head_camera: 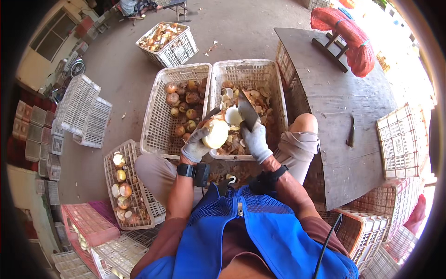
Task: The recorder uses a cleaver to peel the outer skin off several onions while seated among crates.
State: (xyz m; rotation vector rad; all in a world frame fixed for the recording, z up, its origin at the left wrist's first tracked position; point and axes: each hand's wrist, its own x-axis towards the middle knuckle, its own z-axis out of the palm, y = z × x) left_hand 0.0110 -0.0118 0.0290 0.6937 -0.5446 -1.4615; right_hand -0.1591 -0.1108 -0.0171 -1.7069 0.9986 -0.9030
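Observation:
My gloved left hand grips a large onion with a pale cut face turned up. My gloved right hand is closed around a wide-bladed knife, its blade pointing away from me above the right crate; the handle is hidden in my fingers. A pale, rounded onion piece shows between the two hands, by the blade. Whole onions with brown skins lie in the left white plastic crate. The right white plastic crate holds onion skins and cut pieces.
On my right, a wooden table carries another knife and red mesh sacks on a stand. A crate of onion scraps stands ahead. By my left knee, onions lie on an upturned crate. Stacked crates stand further left.

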